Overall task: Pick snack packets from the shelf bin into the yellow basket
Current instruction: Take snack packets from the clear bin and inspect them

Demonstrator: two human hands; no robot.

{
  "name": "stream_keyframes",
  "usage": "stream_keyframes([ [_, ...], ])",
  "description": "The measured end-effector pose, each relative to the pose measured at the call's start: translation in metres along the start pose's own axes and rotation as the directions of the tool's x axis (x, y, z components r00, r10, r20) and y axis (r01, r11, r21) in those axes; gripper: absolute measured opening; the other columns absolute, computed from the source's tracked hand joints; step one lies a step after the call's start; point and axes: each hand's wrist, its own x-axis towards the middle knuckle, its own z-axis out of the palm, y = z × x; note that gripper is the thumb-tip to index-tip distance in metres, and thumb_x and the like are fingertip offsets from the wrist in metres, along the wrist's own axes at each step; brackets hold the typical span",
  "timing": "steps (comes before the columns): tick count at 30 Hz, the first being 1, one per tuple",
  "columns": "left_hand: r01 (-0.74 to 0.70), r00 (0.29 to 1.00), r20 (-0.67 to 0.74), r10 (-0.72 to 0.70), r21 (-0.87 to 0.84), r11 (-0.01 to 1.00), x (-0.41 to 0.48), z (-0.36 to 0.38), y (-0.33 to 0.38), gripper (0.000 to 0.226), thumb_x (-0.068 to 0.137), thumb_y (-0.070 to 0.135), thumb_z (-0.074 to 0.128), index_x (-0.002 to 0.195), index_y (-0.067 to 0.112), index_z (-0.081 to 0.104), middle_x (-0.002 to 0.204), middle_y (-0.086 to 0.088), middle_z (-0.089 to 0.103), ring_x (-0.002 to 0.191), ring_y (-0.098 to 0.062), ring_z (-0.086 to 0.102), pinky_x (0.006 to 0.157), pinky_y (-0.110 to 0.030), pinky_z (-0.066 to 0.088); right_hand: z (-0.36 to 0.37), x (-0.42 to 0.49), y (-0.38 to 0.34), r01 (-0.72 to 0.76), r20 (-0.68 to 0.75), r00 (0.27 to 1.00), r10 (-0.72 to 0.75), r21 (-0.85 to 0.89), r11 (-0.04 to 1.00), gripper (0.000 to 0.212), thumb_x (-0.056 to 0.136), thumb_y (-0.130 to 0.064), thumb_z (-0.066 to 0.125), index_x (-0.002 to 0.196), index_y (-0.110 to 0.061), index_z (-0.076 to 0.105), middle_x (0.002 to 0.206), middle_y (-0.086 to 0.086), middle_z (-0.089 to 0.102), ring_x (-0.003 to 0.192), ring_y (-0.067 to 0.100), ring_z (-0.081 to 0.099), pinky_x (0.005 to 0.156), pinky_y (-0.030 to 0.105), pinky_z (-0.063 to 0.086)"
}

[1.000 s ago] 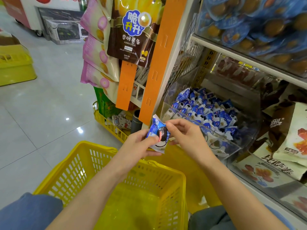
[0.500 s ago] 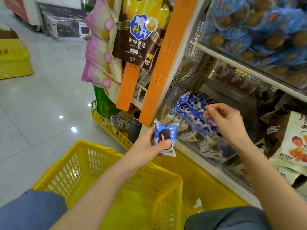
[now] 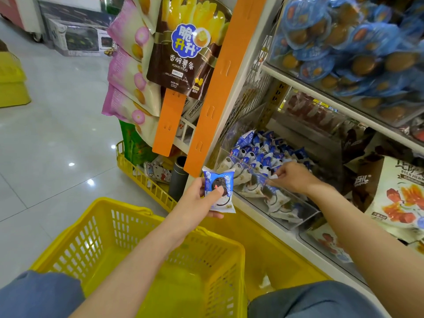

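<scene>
Head view: the packet looks light, crinkly and slippery with a breakable biscuit inside, so it is best held by its flat faces or crimped edge. The left hand grips it, thumb on front and fingers curled behind, near the basket but not in it. The right hand is in the bin, fingers pinched on a second packet by its edge.

The lower shelf carries a clear bin heaped with blue-and-white snack packets. Just to its right lie larger printed bags, perhaps in a second bin, though glare obscures it. The yellow basket stands on the tiled floor, and the upper shelf bears blue-lidded cups.
</scene>
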Motion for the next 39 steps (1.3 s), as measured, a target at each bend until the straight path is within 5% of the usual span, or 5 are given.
stream_keyframes([
  [11,-0.046,0.996,-0.088,0.028,-0.213,0.976,-0.002,-0.004,0.003,0.022,0.096,0.035,0.042,0.104,0.023,0.058,0.101,-0.006,0.07,0.087,-0.019,0.069,0.072,-0.028,0.057,-0.037,-0.066,-0.028,0.345,-0.647,0.762,-0.004,0.401,0.849,0.006,0.089,-0.024,0.059,0.085,-0.019,0.061,0.077,-0.006,0.064,0.072,0.012,0.063,0.068,0.027,0.052],
  [18,0.07,0.997,0.016,-0.07,-0.432,0.899,-0.007,-0.005,0.01,0.047,0.096,0.048,0.026,0.122,0.023,0.056,0.112,-0.003,0.069,0.1,-0.019,0.066,0.075,-0.037,0.056,0.012,-0.098,-0.082,0.247,-0.1,0.965,-0.244,0.665,0.705,0.012,0.088,-0.009,0.059,0.077,-0.013,0.058,0.082,0.009,0.067,0.064,0.007,0.067,0.055,0.018,0.054],
  [27,0.23,0.971,0.069,-0.227,-0.048,0.972,-0.012,-0.004,0.01,0.042,0.094,0.053,0.033,0.115,0.027,0.059,0.107,-0.001,0.07,0.097,-0.018,0.067,0.082,-0.037,0.054,0.03,-0.094,-0.091,0.126,0.036,0.975,-0.22,0.723,0.679,0.028,0.094,-0.035,0.047,0.094,-0.011,0.061,0.089,0.004,0.067,0.075,0.01,0.064,0.065,0.019,0.05],
  [32,0.203,0.962,0.154,-0.228,0.159,0.966,-0.015,0.001,0.006,0.046,0.087,0.062,0.039,0.118,0.033,0.056,0.109,0.014,0.067,0.101,-0.004,0.062,0.079,-0.024,0.047,0.026,-0.092,-0.088,0.182,-0.004,0.973,-0.23,0.62,0.763,0.055,0.085,-0.041,0.059,0.106,0.009,0.059,0.099,0.033,0.061,0.081,0.038,0.059,0.075,0.036,0.044],
  [39,0.1,0.993,0.044,-0.106,0.124,0.987,-0.011,-0.001,0.007,0.023,0.093,0.03,0.052,0.115,0.024,0.055,0.11,0.003,0.065,0.087,0.003,0.06,0.055,-0.008,0.042,-0.024,-0.081,-0.064,0.316,-0.38,0.923,-0.064,0.65,0.691,0.006,0.086,-0.026,0.063,0.086,-0.03,0.067,0.081,-0.004,0.071,0.068,0.002,0.066,0.058,0.017,0.054],
])
